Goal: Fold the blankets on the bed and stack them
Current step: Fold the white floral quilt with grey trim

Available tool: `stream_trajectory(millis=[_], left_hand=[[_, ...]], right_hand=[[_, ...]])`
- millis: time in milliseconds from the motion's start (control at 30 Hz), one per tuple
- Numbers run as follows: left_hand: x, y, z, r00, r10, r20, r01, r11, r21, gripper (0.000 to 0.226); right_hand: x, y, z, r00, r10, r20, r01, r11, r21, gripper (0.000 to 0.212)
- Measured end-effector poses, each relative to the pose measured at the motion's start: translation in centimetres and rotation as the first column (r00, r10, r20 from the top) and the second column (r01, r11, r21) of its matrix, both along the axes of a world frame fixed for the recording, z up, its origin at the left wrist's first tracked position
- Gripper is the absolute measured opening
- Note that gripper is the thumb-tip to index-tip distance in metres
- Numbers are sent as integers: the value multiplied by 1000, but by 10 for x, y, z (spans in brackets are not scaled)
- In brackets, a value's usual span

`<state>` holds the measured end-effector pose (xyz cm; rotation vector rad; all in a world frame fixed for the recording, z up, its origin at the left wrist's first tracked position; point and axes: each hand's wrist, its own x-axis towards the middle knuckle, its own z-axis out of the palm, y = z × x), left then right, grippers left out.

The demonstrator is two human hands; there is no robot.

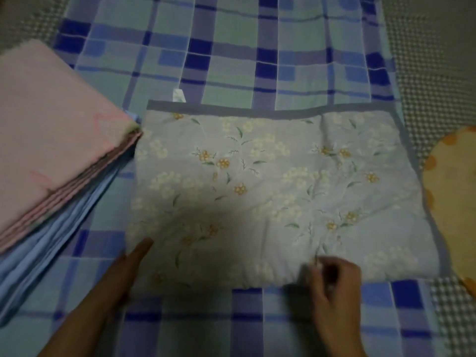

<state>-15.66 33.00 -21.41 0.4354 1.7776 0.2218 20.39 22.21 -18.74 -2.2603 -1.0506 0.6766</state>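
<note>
A pale blue floral blanket with a grey border lies folded into a rectangle in the middle of the bed. My right hand pinches its near edge right of centre, fingers curled on the cloth. My left hand lies flat and straight against the blanket's near left corner, fingertips on the cloth. To the left sits a stack of folded blankets: a pink one on top of a light blue one.
The bed is covered by a blue, green and purple plaid sheet. A grey dotted surface runs along the right side, and a yellow cushion with orange spots lies at the right edge.
</note>
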Motion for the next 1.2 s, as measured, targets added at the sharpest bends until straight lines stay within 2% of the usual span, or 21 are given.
stream_trajectory(millis=[33, 67, 100, 167, 200, 267, 333, 400, 467, 600, 733, 767, 800, 867, 933, 967, 1000, 1033, 1067, 1133, 1200], left_hand=[[0, -10, -2, 998, 4, 63, -2, 1000, -24, 71], [2, -17, -4, 997, -21, 74, 21, 1000, 6, 77], [7, -23, -1, 997, -64, 38, 61, 995, 74, 85], [14, -26, 4, 988, -131, -81, 146, 962, 230, 85], [17, -25, 13, 987, -144, -78, 160, 946, 283, 82], [14, -26, 23, 994, -107, 14, 98, 950, 298, 88], [13, -31, 39, 983, -40, 181, 14, 990, 142, 86], [13, -42, 56, 961, -76, 266, 63, 996, 57, 47], [9, -56, 66, 974, -160, 159, 149, 986, 79, 22], [-4, -108, 77, 973, -211, -94, 227, 947, 225, 51], [2, -186, 72, 880, -432, -197, 457, 883, 105, 30], [3, -201, 66, 889, -407, -209, 429, 900, 72, 29], [-1, -213, 49, 905, -406, -129, 409, 912, 0, 43], [-15, -236, 17, 805, -556, -206, 567, 824, -10, 63], [0, -247, 23, 684, -617, -390, 667, 745, -8, 60], [11, -237, 30, 649, -471, -598, 626, 777, 68, 58], [29, -228, 37, 604, -287, -743, 549, 826, 126, 53], [53, -222, 37, 525, -192, -829, 570, 803, 174, 53], [82, -213, 40, 432, -213, -876, 722, 664, 194, 56], [146, -204, 33, 289, -380, -878, 945, 258, 200, 61], [188, -205, 1, 166, -472, -866, 980, -22, 200, 62]], right_hand=[[7, -17, -1, 939, -313, -140, 300, 948, -109, 71], [20, -29, -4, 783, -549, -291, 513, 836, -196, 79], [33, -35, -8, 583, -662, -470, 630, 734, -253, 78], [61, -24, -9, 217, -585, -781, 710, 644, -285, 56], [77, -11, -5, 143, -529, -837, 726, 630, -274, 52], [96, 19, 13, 198, -512, -835, 717, 657, -233, 90], [107, 31, 20, 146, -497, -855, 683, 676, -277, 129], [107, 28, 39, 174, -451, -876, 680, 698, -225, 106], [114, 8, 52, 217, -453, -865, 746, 649, -152, 75], [142, -67, 24, 246, -586, -772, 820, 550, -156, 109], [142, -126, -13, 301, -766, -568, 814, 517, -265, 75], [144, -133, -20, 306, -777, -550, 801, 522, -292, 72], [148, -137, -24, 318, -773, -549, 779, 543, -314, 76], [158, -139, -24, 350, -778, -522, 781, 550, -296, 92], [163, -134, -11, 452, -857, -247, 798, 513, -318, 84], [156, -128, 0, 582, -813, -7, 783, 563, -264, 77], [142, -124, 10, 732, -650, 204, 679, 720, -143, 69], [116, -116, 24, 845, -421, 331, 448, 894, -5, 60], [89, -110, 24, 890, -138, 434, 128, 990, 52, 56], [28, -91, 22, 727, 396, 561, -431, 899, -77, 58], [13, -74, -1, 583, 642, 498, -592, 756, -281, 64]])
